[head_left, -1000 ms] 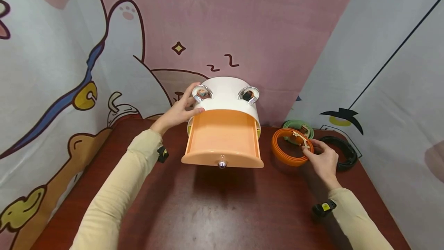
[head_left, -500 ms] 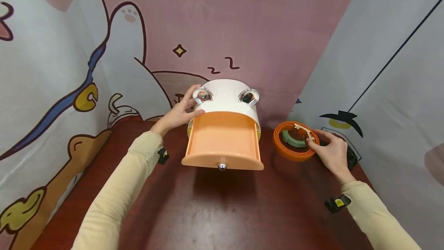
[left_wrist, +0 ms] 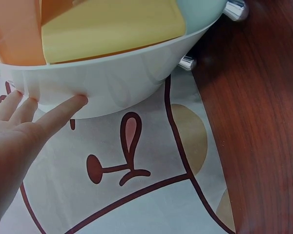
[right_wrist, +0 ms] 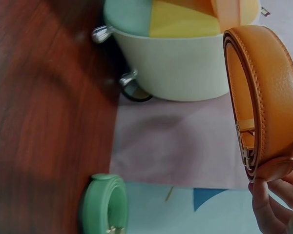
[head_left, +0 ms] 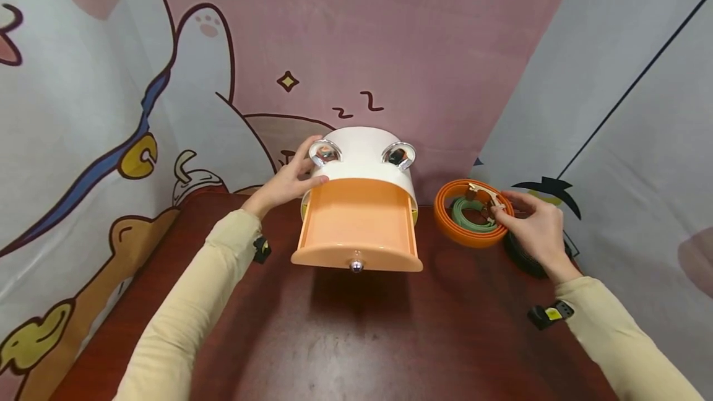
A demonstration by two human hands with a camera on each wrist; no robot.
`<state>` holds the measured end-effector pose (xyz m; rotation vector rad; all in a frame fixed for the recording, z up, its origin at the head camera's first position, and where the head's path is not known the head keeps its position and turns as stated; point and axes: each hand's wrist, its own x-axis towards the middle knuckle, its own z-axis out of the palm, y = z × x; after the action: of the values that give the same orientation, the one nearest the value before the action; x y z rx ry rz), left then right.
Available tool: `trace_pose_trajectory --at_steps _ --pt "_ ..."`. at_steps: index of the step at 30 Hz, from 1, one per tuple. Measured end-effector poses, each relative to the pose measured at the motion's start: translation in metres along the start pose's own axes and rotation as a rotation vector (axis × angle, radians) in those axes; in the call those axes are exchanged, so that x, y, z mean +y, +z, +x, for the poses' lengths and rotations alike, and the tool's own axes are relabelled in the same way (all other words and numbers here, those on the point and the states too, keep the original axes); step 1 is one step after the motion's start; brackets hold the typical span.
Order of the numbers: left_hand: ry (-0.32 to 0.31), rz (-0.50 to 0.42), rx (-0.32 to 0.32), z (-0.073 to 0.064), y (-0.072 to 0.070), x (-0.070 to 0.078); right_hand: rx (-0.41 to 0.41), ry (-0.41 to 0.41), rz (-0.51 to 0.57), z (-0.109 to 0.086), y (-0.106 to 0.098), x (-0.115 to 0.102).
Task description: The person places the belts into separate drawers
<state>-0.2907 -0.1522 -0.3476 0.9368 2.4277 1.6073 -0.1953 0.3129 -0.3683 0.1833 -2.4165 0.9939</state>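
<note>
Right of the pulled-out drawer (head_left: 359,215), up off the tabletop (head_left: 345,351), here's the orange belt (right_wrist: 276,97), rolled in a neat coil, and my right hand (head_left: 536,231) has it! Thumb and fingers are closed in a pinch on the rim beside the buckle (right_wrist: 246,157). To carry this well, I'd say: firm grip, every winding caught together, no squeeze hard enough to warp the ring, no quick twist, or the roll could spring loose. Beyond it, showing through the ring, sits the green belt (right_wrist: 95,204); the black belt (head_left: 523,260) is partly hidden by my hand. Height should spare both a knock. And over on the left, my left hand (head_left: 285,184) is spread, fingers nearly straight, resting against the white box (head_left: 362,146). Light, even pressure there should stop it sliding.
</note>
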Motion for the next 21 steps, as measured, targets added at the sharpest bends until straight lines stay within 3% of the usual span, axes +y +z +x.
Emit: trace_pose_trajectory --at_steps 5,21 --pt "0.0 -0.004 0.001 0.0 -0.001 -0.002 0.025 -0.021 -0.004 0.005 0.002 -0.011" --pt "-0.007 -0.022 -0.006 0.001 0.0 -0.002 -0.007 -0.059 0.078 0.013 0.005 -0.037"
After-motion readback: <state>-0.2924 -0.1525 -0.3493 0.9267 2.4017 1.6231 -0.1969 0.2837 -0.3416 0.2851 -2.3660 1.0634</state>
